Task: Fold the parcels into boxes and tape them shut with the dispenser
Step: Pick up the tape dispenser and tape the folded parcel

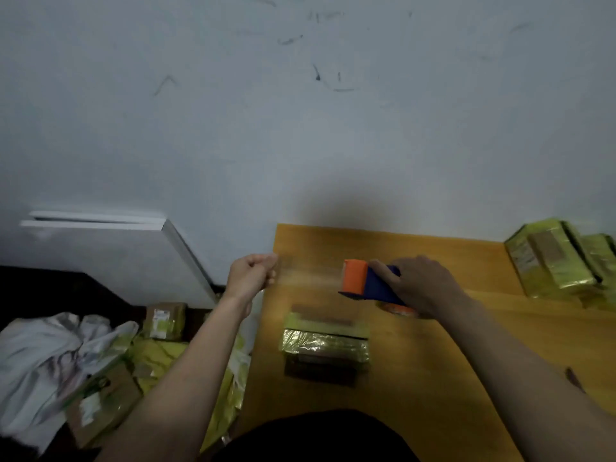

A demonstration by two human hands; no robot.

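A yellow-green parcel (325,345) with brown tape strips lies on the orange wooden table (433,378), below and between my hands. My right hand (420,285) grips a blue and orange tape dispenser (363,281) held above the table. A clear strip of tape (310,271) stretches from the dispenser leftward to my left hand (253,273), which pinches its free end at the table's left edge. The tape roll (396,310) shows partly under my right hand.
Several finished yellow-green parcels (560,261) are stacked at the table's far right against the wall. On the floor to the left lie more parcels (165,320), flat packaging and a white plastic bag (43,355). A white board (116,255) leans on the wall.
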